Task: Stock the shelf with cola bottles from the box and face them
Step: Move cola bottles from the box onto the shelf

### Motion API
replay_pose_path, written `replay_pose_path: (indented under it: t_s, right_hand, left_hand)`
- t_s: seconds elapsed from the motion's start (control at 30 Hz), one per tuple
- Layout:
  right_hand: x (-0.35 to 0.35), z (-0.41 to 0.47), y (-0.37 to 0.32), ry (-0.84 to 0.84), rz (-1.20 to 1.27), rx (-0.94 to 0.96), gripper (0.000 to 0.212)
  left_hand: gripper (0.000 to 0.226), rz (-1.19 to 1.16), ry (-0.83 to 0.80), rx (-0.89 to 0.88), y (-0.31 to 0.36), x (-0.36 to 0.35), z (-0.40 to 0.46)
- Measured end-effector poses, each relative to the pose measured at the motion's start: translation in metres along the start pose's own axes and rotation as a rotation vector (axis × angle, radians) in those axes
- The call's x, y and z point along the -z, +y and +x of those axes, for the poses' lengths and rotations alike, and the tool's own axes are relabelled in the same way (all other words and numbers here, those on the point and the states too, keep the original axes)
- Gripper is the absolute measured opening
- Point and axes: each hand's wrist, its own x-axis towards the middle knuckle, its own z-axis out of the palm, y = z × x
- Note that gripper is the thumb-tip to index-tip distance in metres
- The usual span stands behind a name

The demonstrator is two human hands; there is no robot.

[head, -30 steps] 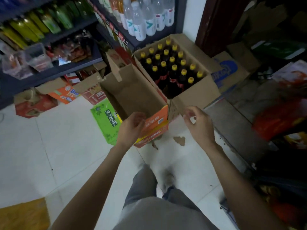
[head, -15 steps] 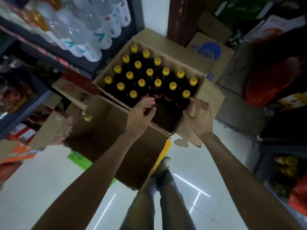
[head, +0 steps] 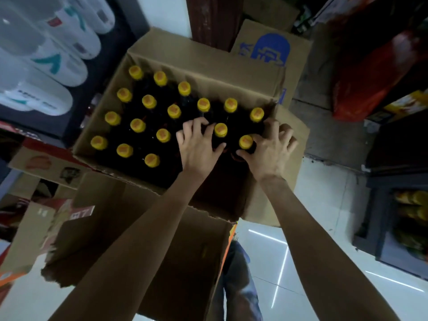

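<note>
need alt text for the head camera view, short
Seen from above, a person's left hand and right hand each grip a yellow-capped cola bottle in an open cardboard box full of them. An empty box sits nearer, with water bottles shelved at left.

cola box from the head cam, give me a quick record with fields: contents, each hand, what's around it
box: open cardboard box, flaps up
contents: dark cola bottles with yellow caps, upright in rows; near corner empty
left hand: left hand fingers curled round a bottle neck
right hand: right hand gripping the bottle by the box's right wall
surroundings: empty carton in front, clear bottles on the shelf at left
</note>
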Motion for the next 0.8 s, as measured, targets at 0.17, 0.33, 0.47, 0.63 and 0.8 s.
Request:
replay_pose_path:
  t_s: [0.17, 0.33, 0.47, 0.63, 0.8]
  right_hand:
    - [-0.009, 0.002, 0.008, 0.118, 0.166, 0.036, 0.035]
    - [0.006, -0.014, 0.007, 0.279, 0.431, 0.167, 0.036]
    - [0.043, -0.033, -0.002, 0.064, 0.966, 0.159, 0.037]
    - [0.095, -0.059, -0.012, 0.041, 1.399, 0.113, 0.018]
    - [0.139, -0.097, -0.016, 0.142, 1.426, 0.099, 0.013]
  left_hand:
    - [0.038, -0.082, 0.001, 0.071, 0.003, -0.007, 0.007]
    - [0.034, -0.163, -0.031, 0.159, 0.009, -0.009, 0.008]
    - [0.032, -0.311, 0.053, 0.137, 0.004, 0.006, -0.001]
    - [0.046, -1.093, 0.005, 0.05, 0.002, 0.085, -0.024]
    - [0.03, -1.232, -0.024, -0.02, 0.022, 0.168, -0.041]
